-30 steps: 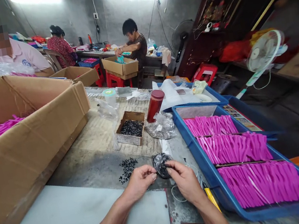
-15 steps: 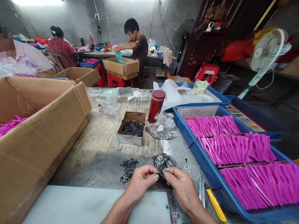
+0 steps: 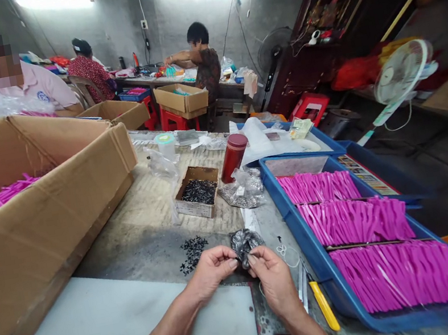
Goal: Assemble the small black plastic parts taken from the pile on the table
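Observation:
My left hand (image 3: pixel 214 272) is closed in a pinch, its thumb and forefinger pressed together at the near left side of a small dark plastic bag (image 3: pixel 246 241). Whatever sits between those fingertips is too small to make out. Opposite it, my right hand (image 3: pixel 273 279) is also pinched, with its fingertips against the near edge of the bag; what they grip is hidden. Just left of the hands lies a loose pile of small black parts (image 3: pixel 193 254). Behind it stands a small cardboard box (image 3: pixel 195 209) holding many dark little pieces.
A large carton (image 3: pixel 54 188) of pink strips stands left. At right, a blue tray (image 3: pixel 309 256) holds rows of pink pieces, beside a yellow-handled tool (image 3: pixel 324 306). A red cylinder (image 3: pixel 234 157) and a clear bag (image 3: pixel 245 189) stand further back. Several co-workers sit beyond.
My right fingertips have shifted slightly right, away from my left ones. My left hand has barely moved. A far co-worker's hands have gone from a carton to the bench with turquoise pieces.

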Motion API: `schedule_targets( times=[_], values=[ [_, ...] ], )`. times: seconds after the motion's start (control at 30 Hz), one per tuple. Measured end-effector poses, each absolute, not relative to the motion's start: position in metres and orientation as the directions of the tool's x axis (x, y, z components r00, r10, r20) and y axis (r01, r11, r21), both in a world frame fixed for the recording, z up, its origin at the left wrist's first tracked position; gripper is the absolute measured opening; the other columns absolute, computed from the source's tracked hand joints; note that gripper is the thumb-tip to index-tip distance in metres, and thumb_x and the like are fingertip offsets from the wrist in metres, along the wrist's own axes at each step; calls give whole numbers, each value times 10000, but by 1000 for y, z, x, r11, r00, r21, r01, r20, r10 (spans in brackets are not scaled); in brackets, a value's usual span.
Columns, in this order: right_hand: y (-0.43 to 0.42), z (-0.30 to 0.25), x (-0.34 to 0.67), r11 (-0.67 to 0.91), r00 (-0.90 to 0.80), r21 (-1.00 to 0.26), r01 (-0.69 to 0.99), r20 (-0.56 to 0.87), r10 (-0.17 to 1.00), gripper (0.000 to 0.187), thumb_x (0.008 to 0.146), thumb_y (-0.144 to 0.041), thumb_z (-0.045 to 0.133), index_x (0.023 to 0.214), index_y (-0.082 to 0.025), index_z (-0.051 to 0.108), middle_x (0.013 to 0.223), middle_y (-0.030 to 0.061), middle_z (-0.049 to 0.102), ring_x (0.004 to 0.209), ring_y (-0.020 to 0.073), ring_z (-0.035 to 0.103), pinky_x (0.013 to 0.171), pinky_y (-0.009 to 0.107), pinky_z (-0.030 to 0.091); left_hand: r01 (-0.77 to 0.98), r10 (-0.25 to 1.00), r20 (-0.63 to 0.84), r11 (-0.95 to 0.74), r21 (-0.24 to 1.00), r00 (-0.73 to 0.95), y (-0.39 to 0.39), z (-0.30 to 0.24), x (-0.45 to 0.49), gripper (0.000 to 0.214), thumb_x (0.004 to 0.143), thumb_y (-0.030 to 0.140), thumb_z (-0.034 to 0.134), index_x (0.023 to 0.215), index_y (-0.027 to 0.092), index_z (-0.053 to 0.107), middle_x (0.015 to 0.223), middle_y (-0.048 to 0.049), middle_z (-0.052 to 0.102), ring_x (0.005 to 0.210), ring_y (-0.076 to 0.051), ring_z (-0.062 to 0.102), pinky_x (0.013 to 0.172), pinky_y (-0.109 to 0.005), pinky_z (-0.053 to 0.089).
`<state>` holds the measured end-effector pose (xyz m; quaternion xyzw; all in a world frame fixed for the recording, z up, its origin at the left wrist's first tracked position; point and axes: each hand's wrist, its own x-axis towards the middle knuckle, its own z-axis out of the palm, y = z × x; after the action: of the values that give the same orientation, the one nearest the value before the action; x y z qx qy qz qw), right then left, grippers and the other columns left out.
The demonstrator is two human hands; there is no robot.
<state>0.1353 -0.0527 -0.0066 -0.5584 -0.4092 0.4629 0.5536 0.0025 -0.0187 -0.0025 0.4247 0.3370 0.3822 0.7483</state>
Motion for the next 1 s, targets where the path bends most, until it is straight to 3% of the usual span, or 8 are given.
schedule_targets(
  times=[0.13,0.27,0.5,1.0],
  values=[
    [-54,-1,136,-6,204,-998,62,7,979,133,648,-254,539,737,-166,586,665,16,595,632,151,524,602,265,422,-285,857,-198,363,887,476,-19,-3,3,225,573,287,646,660,109,538,485,60,413,437,-35,309,430,-168,206],
    [-56,0,136,8,138,-996,83,20,990,174,661,-241,528,800,-170,603,785,45,621,758,183,542,713,306,415,-302,853,-206,380,874,479,-19,-5,3,225,584,286,641,673,111,530,487,59,414,437,-34,307,428,-167,203],
    [-55,-4,131,-25,148,-998,-64,-34,988,187,643,-240,556,816,-169,553,624,-12,546,571,119,497,554,236,418,-295,850,-208,383,876,485,-19,-5,3,223,585,289,640,668,112,529,494,51,438,445,-39,331,436,-168,228],
    [-55,-7,131,-65,133,-987,-149,-86,987,208,624,-231,567,819,-174,520,563,-47,466,520,91,437,511,209,369,-284,834,-181,370,885,520,-19,-4,2,156,614,227,621,654,103,534,509,49,446,453,-34,342,445,-161,240]
  ],
)
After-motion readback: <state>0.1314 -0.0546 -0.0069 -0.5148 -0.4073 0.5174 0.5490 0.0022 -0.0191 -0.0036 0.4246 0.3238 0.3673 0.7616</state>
